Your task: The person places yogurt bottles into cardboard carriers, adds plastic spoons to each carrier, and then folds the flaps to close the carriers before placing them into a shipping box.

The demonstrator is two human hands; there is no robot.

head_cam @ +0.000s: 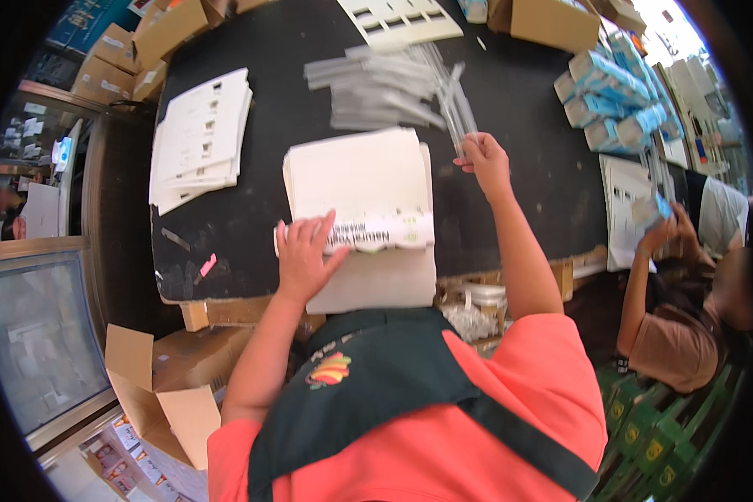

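My left hand lies with fingers spread across a folded white printed card, which rests on a stack of blank white card sheets. The card bears printed lettering. To the right, my right hand pinches the near ends of clear plastic strips between thumb and fingers. Beyond the stack lies a loose pile of similar clear plastic pieces, blurred, so their exact form is hard to tell.
White die-cut cards lie left on the black table; another cut sheet is at the far edge. Blue-and-white packs are heaped right, near a co-worker's hands. A pink-handled cutter lies front left. An open carton stands below.
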